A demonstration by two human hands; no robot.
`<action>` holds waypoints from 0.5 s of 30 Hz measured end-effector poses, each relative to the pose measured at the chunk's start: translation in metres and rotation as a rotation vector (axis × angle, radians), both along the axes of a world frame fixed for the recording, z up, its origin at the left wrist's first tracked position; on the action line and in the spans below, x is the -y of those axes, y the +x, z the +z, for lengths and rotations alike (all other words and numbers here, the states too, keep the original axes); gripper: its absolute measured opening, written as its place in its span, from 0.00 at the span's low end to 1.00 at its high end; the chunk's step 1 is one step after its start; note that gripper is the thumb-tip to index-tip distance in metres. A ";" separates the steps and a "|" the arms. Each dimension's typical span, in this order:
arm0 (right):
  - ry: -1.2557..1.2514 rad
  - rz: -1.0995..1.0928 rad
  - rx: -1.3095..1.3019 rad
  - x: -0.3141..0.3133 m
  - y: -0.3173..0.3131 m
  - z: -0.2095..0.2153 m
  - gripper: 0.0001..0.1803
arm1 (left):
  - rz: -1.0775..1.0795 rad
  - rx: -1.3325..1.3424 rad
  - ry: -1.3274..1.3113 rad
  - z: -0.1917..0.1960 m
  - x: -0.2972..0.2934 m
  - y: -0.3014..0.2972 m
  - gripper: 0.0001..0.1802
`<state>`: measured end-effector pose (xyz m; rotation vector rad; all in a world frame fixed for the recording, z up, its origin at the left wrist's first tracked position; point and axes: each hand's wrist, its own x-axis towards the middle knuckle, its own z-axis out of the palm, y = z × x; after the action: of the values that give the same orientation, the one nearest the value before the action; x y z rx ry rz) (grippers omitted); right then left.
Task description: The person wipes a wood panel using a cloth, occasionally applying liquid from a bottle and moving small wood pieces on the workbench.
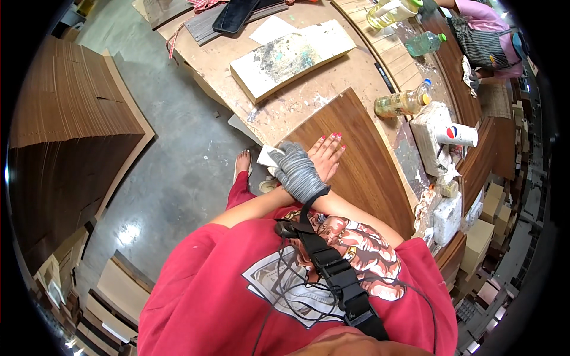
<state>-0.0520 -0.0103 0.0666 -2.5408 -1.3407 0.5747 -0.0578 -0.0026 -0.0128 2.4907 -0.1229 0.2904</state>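
My left hand point(325, 159), bare with red-painted nails, lies flat on a dark brown wood-grain board point(360, 154), fingers extended and somewhat apart. My arms cross at the wrists. My right hand point(298, 171), in a grey knitted glove with a black cuff, is over the left wrist. Its fingers curl against a small white, straight-edged piece point(269, 155) at the table's near-left edge; what that piece is I cannot make out, and the glove hides part of it. The board has one curved side and reaches back toward my body.
On the worktable point(222, 98) are a paint-stained wooden block point(293, 58), a black phone point(234, 16), bottles point(401, 104) and a paper cup point(456, 134). A tall stack of brown panels point(74, 101) stands left. A co-worker point(490, 38) is at the upper right.
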 end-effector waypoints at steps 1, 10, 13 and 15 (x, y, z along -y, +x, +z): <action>-0.023 0.027 -0.055 -0.003 0.000 0.008 0.28 | -0.002 0.004 0.029 0.003 -0.001 -0.001 0.33; -0.041 -0.470 0.340 0.015 0.027 -0.060 0.25 | 0.013 0.028 0.030 -0.005 0.002 0.000 0.31; 0.167 -0.142 0.054 0.026 0.115 -0.007 0.18 | -0.080 -0.160 0.044 0.013 -0.009 -0.005 0.25; 0.198 -0.140 0.180 0.038 0.151 -0.014 0.18 | 0.003 -0.139 0.133 0.026 -0.008 -0.005 0.27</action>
<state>0.0995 -0.0480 0.0525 -2.5433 -1.1940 0.1809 -0.0628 0.0054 0.0128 2.6339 -0.0840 0.1129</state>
